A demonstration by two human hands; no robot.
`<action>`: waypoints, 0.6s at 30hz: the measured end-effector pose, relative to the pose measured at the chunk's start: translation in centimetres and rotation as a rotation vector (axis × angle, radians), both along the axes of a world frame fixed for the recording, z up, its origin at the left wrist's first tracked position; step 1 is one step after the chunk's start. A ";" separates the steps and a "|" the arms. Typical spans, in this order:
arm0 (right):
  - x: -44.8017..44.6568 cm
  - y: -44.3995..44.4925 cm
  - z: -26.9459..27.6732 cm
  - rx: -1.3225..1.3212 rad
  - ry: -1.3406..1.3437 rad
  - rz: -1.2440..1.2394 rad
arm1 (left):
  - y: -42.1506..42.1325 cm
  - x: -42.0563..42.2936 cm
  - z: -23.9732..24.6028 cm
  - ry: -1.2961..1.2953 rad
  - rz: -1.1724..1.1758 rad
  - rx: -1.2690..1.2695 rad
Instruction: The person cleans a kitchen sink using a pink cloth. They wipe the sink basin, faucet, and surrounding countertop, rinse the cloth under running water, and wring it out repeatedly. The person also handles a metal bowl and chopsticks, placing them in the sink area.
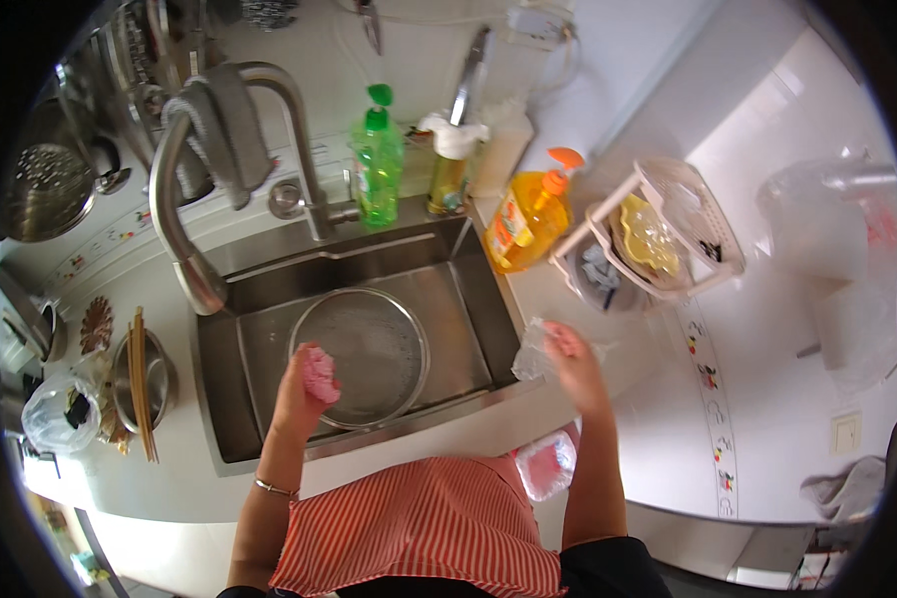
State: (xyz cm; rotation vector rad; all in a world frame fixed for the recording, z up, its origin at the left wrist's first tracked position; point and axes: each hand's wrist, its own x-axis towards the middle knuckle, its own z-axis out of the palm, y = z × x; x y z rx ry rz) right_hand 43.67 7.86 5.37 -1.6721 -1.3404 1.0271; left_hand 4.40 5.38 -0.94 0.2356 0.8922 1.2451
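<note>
Closed around a pink cloth or scrubber [320, 374], my left hand [299, 392] is above the near left part of a round metal-rimmed pan or lid [381, 351]. That round piece lies in the stainless steel sink [456, 299]. My right hand [574, 359] pinches a crumpled clear plastic bag [532, 353] over the sink's right edge and the counter. Whether anything is inside the bag cannot be made out. The curved metal faucet [187, 276] arches over the sink's left side, with a grey cloth [228, 127] draped on it.
Behind the sink stand a green pump bottle [377, 172] and an orange pump bottle [527, 220]. A plastic rack [688, 224] is mounted at right. Left on the counter are a metal bowl [166, 374] with chopsticks [140, 381] across it and a bagged container [56, 426]. A lined bin [544, 467] is below.
</note>
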 end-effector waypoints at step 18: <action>-28.8 4.7 -3.0 0.652 -0.542 0.491 | 1.4 3.6 5.8 -0.294 0.174 0.031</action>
